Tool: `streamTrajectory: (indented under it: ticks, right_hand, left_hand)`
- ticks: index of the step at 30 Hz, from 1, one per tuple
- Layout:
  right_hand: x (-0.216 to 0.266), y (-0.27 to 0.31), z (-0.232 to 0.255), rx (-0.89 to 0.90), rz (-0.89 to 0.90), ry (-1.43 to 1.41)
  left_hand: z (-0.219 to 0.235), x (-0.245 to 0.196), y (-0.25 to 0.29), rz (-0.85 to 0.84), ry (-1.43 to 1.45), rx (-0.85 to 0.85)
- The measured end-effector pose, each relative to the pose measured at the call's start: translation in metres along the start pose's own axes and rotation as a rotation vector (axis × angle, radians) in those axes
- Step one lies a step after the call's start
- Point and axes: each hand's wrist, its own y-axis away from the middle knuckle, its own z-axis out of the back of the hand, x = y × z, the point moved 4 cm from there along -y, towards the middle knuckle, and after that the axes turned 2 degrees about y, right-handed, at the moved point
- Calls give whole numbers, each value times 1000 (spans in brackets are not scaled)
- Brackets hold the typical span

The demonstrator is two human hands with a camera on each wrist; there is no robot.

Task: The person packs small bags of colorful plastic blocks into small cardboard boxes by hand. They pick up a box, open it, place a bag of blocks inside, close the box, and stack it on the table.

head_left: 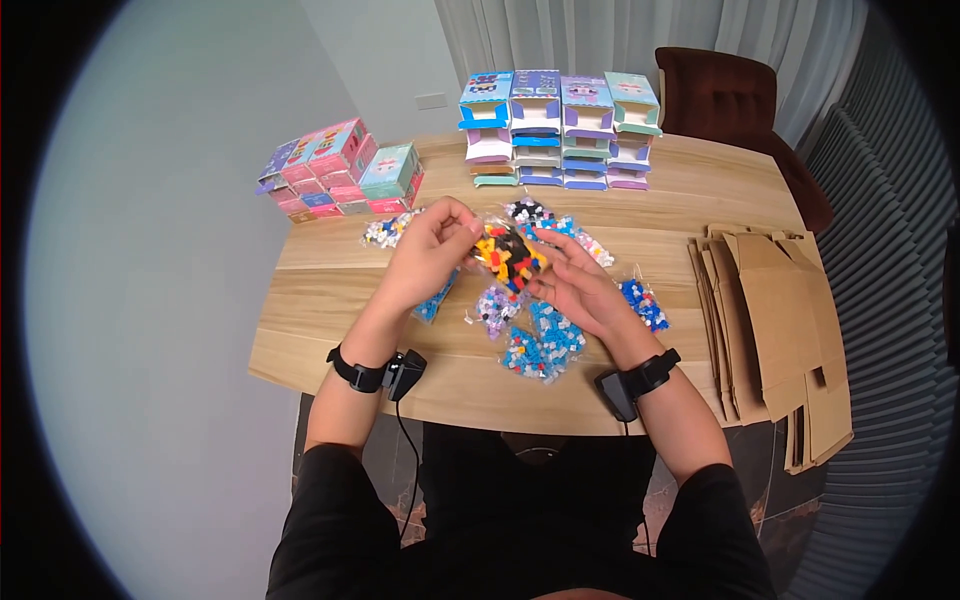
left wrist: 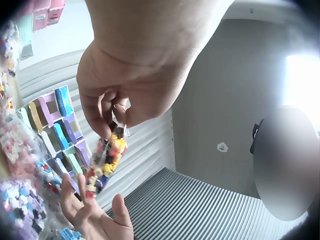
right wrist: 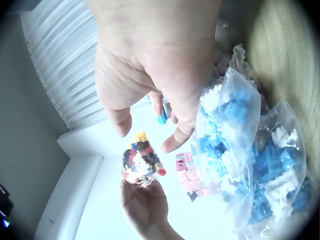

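Observation:
My left hand (head_left: 432,252) pinches the top corner of a clear plastic bag (head_left: 510,256) filled with small yellow, red and black building bricks. In the left wrist view the bag (left wrist: 106,162) hangs from the fingertips, over the right hand (left wrist: 100,222). My right hand (head_left: 585,288) is at the bag's other side, its fingers spread and its thumb apart. In the right wrist view a gap shows between those fingers and the bag (right wrist: 142,162). Bags of light blue and white bricks (head_left: 543,343) and one of purple and white bricks (head_left: 496,308) lie below the hands.
More brick bags lie around, among them a dark blue one (head_left: 643,304) at the right. Open small boxes (head_left: 560,130) stand stacked at the back, and pink and green boxes (head_left: 340,170) at the back left. Flattened cardboard (head_left: 775,310) leans at the table's right edge.

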Motion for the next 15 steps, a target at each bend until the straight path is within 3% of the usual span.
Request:
streamTrajectory:
  ticks: [3, 7, 9, 15]
  right_hand:
    - [-2, 0, -1, 26, -27, -5]
    - [-4, 0, 2, 7, -29, -11]
    - [-6, 0, 6, 0, -42, -53]
    - [-7, -2, 9, -42, -65, -84]
  left_hand:
    - [-15, 15, -3, 61, -180, 174]
    - [-21, 29, -28, 59, -68, 255]
    - [-19, 24, -44, 76, -7, 186]
    - [33, 83, -134, 342, 315, -43]
